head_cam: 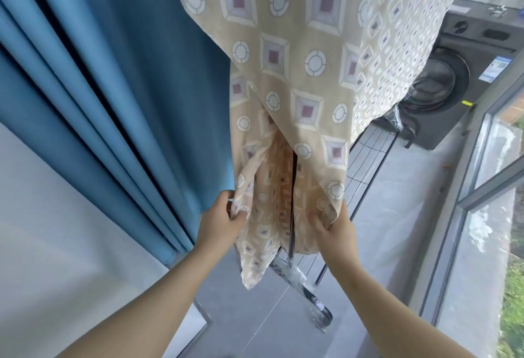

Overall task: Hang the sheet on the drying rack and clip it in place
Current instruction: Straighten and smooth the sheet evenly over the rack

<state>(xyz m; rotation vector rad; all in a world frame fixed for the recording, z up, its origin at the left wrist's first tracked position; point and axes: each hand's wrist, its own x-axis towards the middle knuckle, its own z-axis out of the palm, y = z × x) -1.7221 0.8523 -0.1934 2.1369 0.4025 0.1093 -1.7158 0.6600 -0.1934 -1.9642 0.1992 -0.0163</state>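
Observation:
A beige sheet printed with squares and circles hangs from above and drapes down over the drying rack, a black wire frame whose upright pole shows between the sheet's folds. My left hand grips the sheet's lower left edge. My right hand pinches the lower right corner. Both hands hold the cloth low, near the rack's foot. No clip is visible.
Blue curtains hang close on the left. A dark front-loading washing machine stands at the back right. A glass door frame runs along the right. The floor is grey tile.

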